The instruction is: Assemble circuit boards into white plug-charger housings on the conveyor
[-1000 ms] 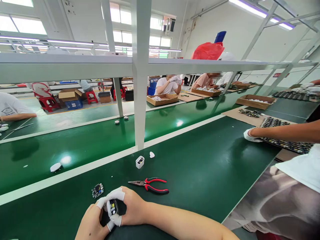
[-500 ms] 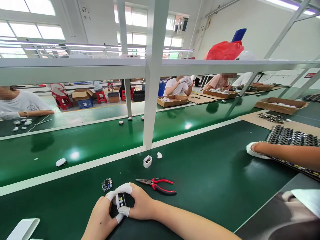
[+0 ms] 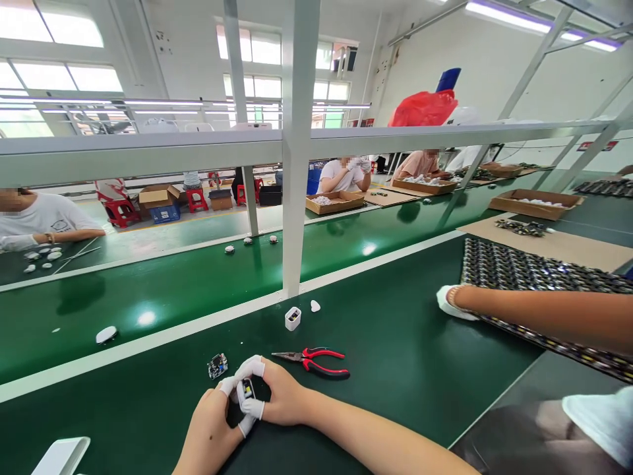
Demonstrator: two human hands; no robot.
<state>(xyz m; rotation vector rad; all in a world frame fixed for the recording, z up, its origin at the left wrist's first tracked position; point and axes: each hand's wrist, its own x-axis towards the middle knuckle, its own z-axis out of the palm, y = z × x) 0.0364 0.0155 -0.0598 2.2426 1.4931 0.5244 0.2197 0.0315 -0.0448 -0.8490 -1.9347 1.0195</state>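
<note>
Over the near part of the green bench (image 3: 395,369), the left hand (image 3: 210,422) and right hand (image 3: 284,396) pinch a white housing (image 3: 241,393) between covered fingertips, electronic parts showing inside; uneven pressure could plausibly tilt it or stress those parts. Just beyond the fingers, a loose circuit board (image 3: 217,366) risks being knocked by a stray knuckle. Farther out, an open white case (image 3: 293,318) contains components, and two cardboard trays, one across (image 3: 336,208), one rightward (image 3: 524,210), hold small white pieces.

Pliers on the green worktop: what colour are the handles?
Red and black handles, seen best in the head view.
</note>
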